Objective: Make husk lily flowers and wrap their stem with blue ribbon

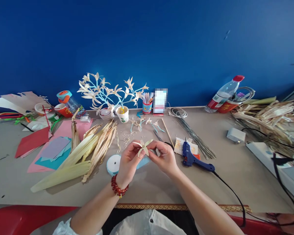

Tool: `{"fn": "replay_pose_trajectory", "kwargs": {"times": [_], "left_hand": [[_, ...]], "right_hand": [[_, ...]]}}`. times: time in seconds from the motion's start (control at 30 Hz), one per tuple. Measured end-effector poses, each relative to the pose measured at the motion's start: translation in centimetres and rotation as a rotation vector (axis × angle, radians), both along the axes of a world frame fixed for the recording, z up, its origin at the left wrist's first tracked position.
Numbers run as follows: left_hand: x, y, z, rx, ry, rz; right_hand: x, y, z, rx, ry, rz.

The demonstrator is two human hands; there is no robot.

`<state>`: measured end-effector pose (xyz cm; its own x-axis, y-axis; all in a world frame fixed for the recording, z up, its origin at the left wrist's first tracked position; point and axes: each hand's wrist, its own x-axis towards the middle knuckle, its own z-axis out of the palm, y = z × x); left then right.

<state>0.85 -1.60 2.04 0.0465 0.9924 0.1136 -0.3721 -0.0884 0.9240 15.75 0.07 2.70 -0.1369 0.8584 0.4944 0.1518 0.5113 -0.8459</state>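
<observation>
Above the table's middle, my left hand (pixel 129 160) and my right hand (pixel 164 156) meet at a pale corn-husk flower (pixel 143 148) with several pointed petals. The fingertips of both are closed on it, left and right. A thin dark stem points down below the flower. Under my hands lies a roll of light blue tape (pixel 113 164), partly covered by my left hand. Beyond my hands, several small husk flowers (pixel 140 123) with blue-wrapped stems rest on the table. A hot glue gun (pixel 193 159) lies just right of my right hand.
Corn husks (pixel 75 153) and coloured paper (pixel 55 150) spread to the left. Finished flower branches stand in a paper cup (pixel 122 115) at the back. Wires (pixel 196 138), a tilted bottle (pixel 221 94), a power strip (pixel 271 163) and black cords are on the right.
</observation>
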Motion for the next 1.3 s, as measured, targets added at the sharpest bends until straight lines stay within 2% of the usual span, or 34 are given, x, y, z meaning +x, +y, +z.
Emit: {"fn": "replay_pose_trajectory", "kwargs": {"times": [0.17, 0.33, 0.6, 0.87, 1.0, 1.3], "left_hand": [[0.1, 0.1, -0.2, -0.084, -0.103, 0.017], [-0.1, 0.1, 0.0, -0.16, -0.215, -0.009], [-0.1, 0.5, 0.4, -0.192, -0.274, -0.113], [0.0, 0.4, 0.9, -0.182, -0.275, -0.185], [-0.2, 0.4, 0.7, -0.193, -0.229, -0.205], [-0.4, 0.3, 0.4, -0.185, -0.247, -0.088]], "right_hand": [[-0.2, -0.2, 0.4, -0.014, -0.021, -0.029], [-0.2, -0.3, 0.3, -0.078, 0.018, 0.001], [-0.3, -0.1, 0.2, -0.523, 0.393, 0.304], [0.1, 0.0, 0.4, -0.67, 0.496, 0.433], [0.1, -0.1, 0.4, -0.656, 0.487, 0.457], [-0.3, -0.3, -0.5, -0.383, 0.273, 0.189]]}}
